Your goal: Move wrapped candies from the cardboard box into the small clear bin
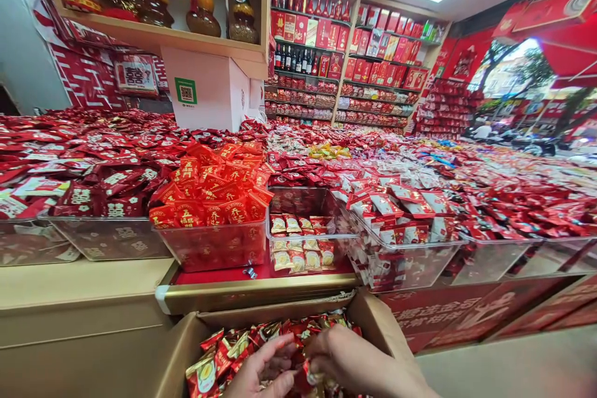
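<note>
An open cardboard box [186, 348] at the bottom of the view holds many small wrapped candies [221, 354] in red and gold. My left hand [268, 367] is cupped over them, thumb and fingers apart. Close beside it, my right hand [349, 357] has its fingers closed on a red candy packet [304, 374], partly hidden by the fingers. Just behind the box stands a clear plastic bin [313, 237] with neat rows of similar red and gold candies [298, 260] low inside it.
A bin of bright red packets [214, 199] stands left of the clear bin; one of white-and-red packets [410, 211] stands right. A gold-edged counter ledge [261, 291] runs above the box. A small blue wrapper [250, 272] lies there. Shelves of bottles [308, 25] rise behind.
</note>
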